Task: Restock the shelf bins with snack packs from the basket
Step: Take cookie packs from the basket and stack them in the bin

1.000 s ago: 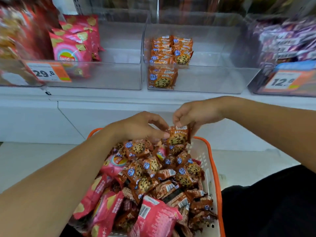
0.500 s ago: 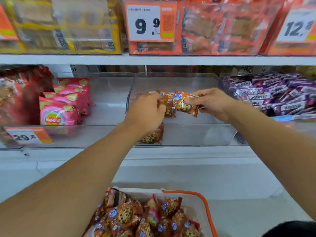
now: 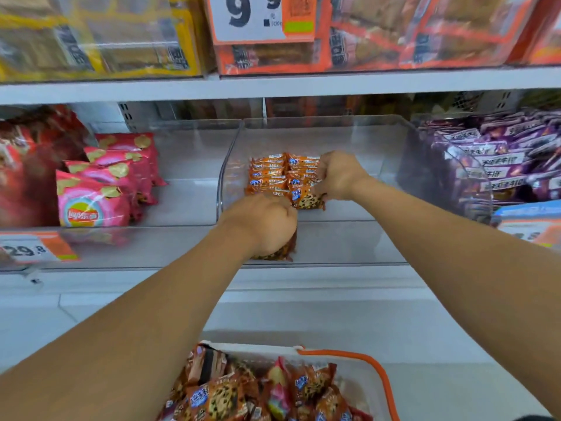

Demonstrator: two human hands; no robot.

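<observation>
- White metal shelving point(image 3: 273, 86) fills the view, an upper board running across above a row of bins.
- Clear plastic forms the middle bin point(image 3: 349, 244), which stands between two neighbouring bins on the lower shelf.
- The left bin point(image 3: 182, 244) holds pink chip bags point(image 3: 94, 202) stacked toward its left side, with dark red bags further left.
- The right bin point(image 3: 473, 189) is packed with purple snack packs point(image 3: 501, 159).
- Upper bins carry yellow and orange boxed goods behind a "9.9" price tag point(image 3: 252, 16); a "29.8" price tag point(image 3: 27, 249) hangs on the lower left front.
- A white basket point(image 3: 373, 375) with an orange rim sits at the bottom of the view, below the shelf, filled with cookie packs point(image 3: 218, 399) and a few pink packs.
- Inside the middle bin, two orange rows of stacked cookie packs point(image 3: 270, 174) lie toward the left, reaching toward the back.
- The left hand point(image 3: 264, 226) reaches over the front of the middle bin, fingers curled round a brown cookie pack whose edge point(image 3: 285, 250) shows beneath the palm.
- The right hand point(image 3: 337, 174) is inside the bin, pinching a front cookie pack point(image 3: 306, 200) at the near end of the right row.
- The two hands are close together, not touching, each on its own pack.
</observation>
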